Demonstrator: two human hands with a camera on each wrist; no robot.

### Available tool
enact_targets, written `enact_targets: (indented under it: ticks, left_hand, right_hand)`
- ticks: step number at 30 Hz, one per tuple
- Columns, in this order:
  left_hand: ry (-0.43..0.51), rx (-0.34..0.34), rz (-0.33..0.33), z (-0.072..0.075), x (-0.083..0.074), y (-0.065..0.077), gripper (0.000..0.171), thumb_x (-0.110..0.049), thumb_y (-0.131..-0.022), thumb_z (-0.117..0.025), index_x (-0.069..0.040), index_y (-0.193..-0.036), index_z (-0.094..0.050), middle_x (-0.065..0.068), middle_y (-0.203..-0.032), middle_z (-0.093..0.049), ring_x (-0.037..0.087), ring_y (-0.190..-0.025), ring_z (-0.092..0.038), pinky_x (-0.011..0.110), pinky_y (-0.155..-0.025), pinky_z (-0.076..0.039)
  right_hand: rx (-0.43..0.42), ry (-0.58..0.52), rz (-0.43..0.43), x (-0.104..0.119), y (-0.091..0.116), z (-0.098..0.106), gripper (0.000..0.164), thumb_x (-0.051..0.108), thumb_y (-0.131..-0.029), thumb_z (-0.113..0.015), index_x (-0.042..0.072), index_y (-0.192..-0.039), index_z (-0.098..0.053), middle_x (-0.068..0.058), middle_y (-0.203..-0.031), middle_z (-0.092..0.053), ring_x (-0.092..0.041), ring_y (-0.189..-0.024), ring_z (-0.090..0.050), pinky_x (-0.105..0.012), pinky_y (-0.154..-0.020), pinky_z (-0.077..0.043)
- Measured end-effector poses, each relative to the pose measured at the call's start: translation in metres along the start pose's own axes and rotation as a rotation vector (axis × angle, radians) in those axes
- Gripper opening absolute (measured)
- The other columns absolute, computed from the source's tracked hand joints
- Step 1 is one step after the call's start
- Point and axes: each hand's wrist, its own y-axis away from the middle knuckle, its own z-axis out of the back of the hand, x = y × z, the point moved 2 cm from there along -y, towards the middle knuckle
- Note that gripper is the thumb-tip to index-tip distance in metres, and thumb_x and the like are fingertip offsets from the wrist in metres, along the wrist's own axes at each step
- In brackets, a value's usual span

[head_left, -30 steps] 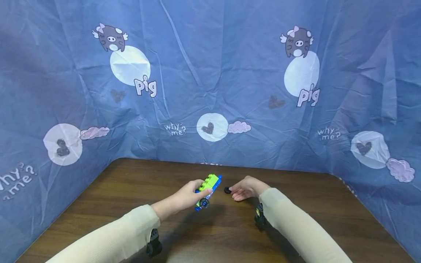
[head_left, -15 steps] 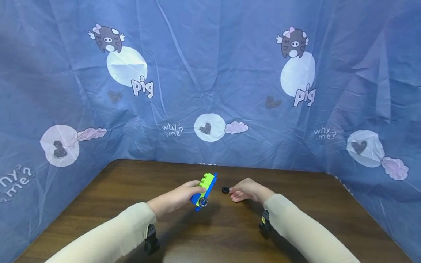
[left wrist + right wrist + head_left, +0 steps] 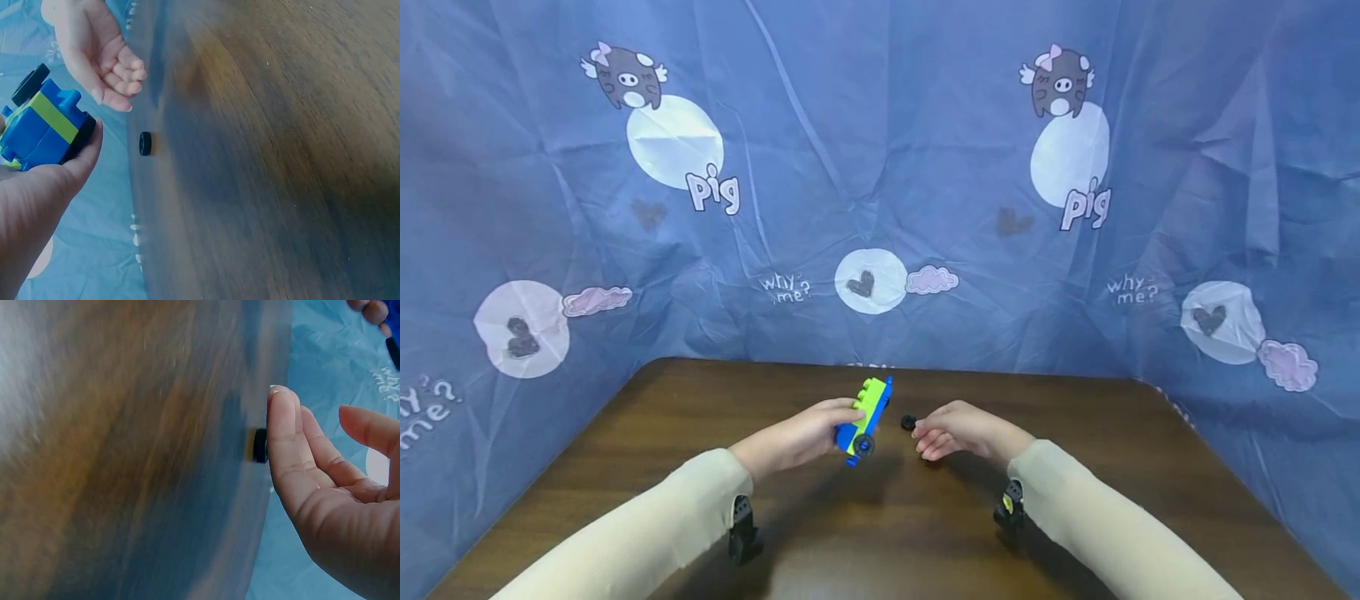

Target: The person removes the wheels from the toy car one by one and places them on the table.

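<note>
My left hand (image 3: 805, 433) holds a small toy car (image 3: 867, 414) built of lime-green and blue blocks, tilted above the table. A black wheel (image 3: 864, 446) is on the car's near side; in the left wrist view two black wheels show on its body (image 3: 47, 131). A loose black wheel (image 3: 908, 422) lies on the table just left of my right hand (image 3: 966, 431). That hand's fingers are loosely bent and the palm faces up in the left wrist view. There the loose wheel (image 3: 145, 143) sits apart from the fingertips. In the right wrist view the fingers partly hide it.
The brown wooden table (image 3: 880, 533) reaches to a blue printed cloth (image 3: 880, 192) hanging behind and at both sides. A black wrist device (image 3: 744, 531) sits under the left sleeve, another (image 3: 1010, 506) under the right.
The toy car has turned a little in my left hand, staying held. My right fingers, close against the loose wheel earlier, have eased slightly away. The head view has shifted somewhat.
</note>
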Motion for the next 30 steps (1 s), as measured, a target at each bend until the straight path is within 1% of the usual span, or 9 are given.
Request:
enact_targets:
  ticks: [3, 6, 10, 14, 18, 22, 24, 27, 30]
  left_hand:
    - [-0.023, 0.018, -0.028, -0.001, -0.001, -0.001, 0.058, -0.021, -0.104, -0.040, 0.011, -0.147, -0.019, 0.026, -0.131, -0.050, 0.022, -0.115, -0.057, 0.043, -0.104, -0.042]
    - [-0.063, 0.021, -0.051, -0.002, 0.001, -0.002, 0.056, -0.021, -0.104, -0.040, 0.012, -0.145, -0.022, 0.024, -0.127, -0.052, 0.019, -0.110, -0.058, 0.042, -0.103, -0.043]
    - [-0.095, -0.008, -0.067, -0.003, 0.007, -0.004, 0.052, -0.019, -0.104, -0.042, 0.014, -0.142, -0.029, 0.018, -0.119, -0.056, 0.012, -0.100, -0.060, 0.040, -0.100, -0.046]
    - [-0.079, -0.037, -0.082, -0.002, 0.009, -0.007, 0.049, -0.017, -0.103, -0.043, 0.014, -0.140, -0.032, 0.013, -0.112, -0.058, 0.011, -0.095, -0.060, 0.033, -0.093, -0.049]
    - [-0.058, -0.047, -0.124, -0.001, 0.006, -0.010, 0.048, -0.017, -0.103, -0.044, 0.014, -0.138, -0.033, 0.021, -0.117, -0.059, 0.012, -0.095, -0.062, 0.030, -0.089, -0.051]
    - [-0.061, -0.059, -0.150, -0.001, 0.003, -0.012, 0.049, -0.017, -0.103, -0.043, 0.015, -0.138, -0.033, 0.032, -0.130, -0.054, 0.014, -0.102, -0.063, 0.031, -0.093, -0.050]
    - [-0.063, -0.071, -0.136, 0.000, 0.004, -0.013, 0.050, -0.018, -0.104, -0.043, 0.015, -0.139, -0.032, 0.034, -0.132, -0.051, 0.015, -0.103, -0.063, 0.032, -0.095, -0.050]
    - [-0.046, -0.086, -0.122, 0.000, 0.005, -0.014, 0.050, -0.018, -0.104, -0.042, 0.015, -0.140, -0.031, 0.033, -0.131, -0.052, 0.015, -0.103, -0.063, 0.034, -0.096, -0.050]
    - [-0.023, -0.090, -0.136, -0.002, 0.006, -0.015, 0.050, -0.018, -0.103, -0.043, 0.015, -0.140, -0.032, 0.032, -0.130, -0.052, 0.013, -0.101, -0.063, 0.033, -0.096, -0.050]
  right_hand:
    - [0.019, -0.008, 0.012, 0.005, 0.006, -0.003, 0.035, 0.013, -0.099, -0.051, -0.017, -0.114, -0.058, -0.008, -0.080, -0.071, -0.012, -0.068, -0.068, -0.030, -0.073, -0.058]
    - [0.046, -0.011, 0.030, 0.007, 0.012, -0.010, 0.035, 0.013, -0.100, -0.049, -0.018, -0.115, -0.058, -0.009, -0.081, -0.071, -0.013, -0.069, -0.068, -0.031, -0.074, -0.059]
    - [0.069, -0.028, 0.063, 0.008, 0.017, -0.021, 0.035, 0.012, -0.099, -0.048, -0.018, -0.115, -0.058, -0.009, -0.082, -0.071, -0.014, -0.072, -0.069, -0.033, -0.076, -0.058]
    - [0.094, -0.049, 0.093, 0.011, 0.023, -0.030, 0.040, 0.018, -0.101, -0.047, -0.018, -0.116, -0.056, -0.007, -0.083, -0.071, -0.015, -0.073, -0.069, -0.033, -0.077, -0.058]
    - [0.115, -0.081, 0.134, 0.019, 0.029, -0.035, 0.048, 0.027, -0.104, -0.042, -0.018, -0.115, -0.056, -0.007, -0.084, -0.071, -0.015, -0.074, -0.069, -0.031, -0.076, -0.058]
    - [0.142, -0.099, 0.171, 0.027, 0.036, -0.039, 0.053, 0.032, -0.104, -0.040, -0.017, -0.115, -0.055, -0.006, -0.085, -0.071, -0.015, -0.075, -0.069, -0.030, -0.075, -0.058]
    - [0.151, -0.101, 0.181, 0.030, 0.039, -0.042, 0.050, 0.030, -0.104, -0.042, -0.016, -0.116, -0.054, -0.005, -0.085, -0.071, -0.015, -0.075, -0.069, -0.030, -0.075, -0.058]
    - [0.154, -0.108, 0.199, 0.031, 0.043, -0.047, 0.044, 0.025, -0.102, -0.046, -0.016, -0.117, -0.053, -0.005, -0.085, -0.071, -0.014, -0.075, -0.069, -0.031, -0.076, -0.058]
    - [0.134, -0.137, 0.229, 0.031, 0.045, -0.050, 0.040, 0.019, -0.100, -0.051, -0.017, -0.118, -0.052, -0.007, -0.085, -0.071, -0.015, -0.075, -0.070, -0.032, -0.076, -0.058]
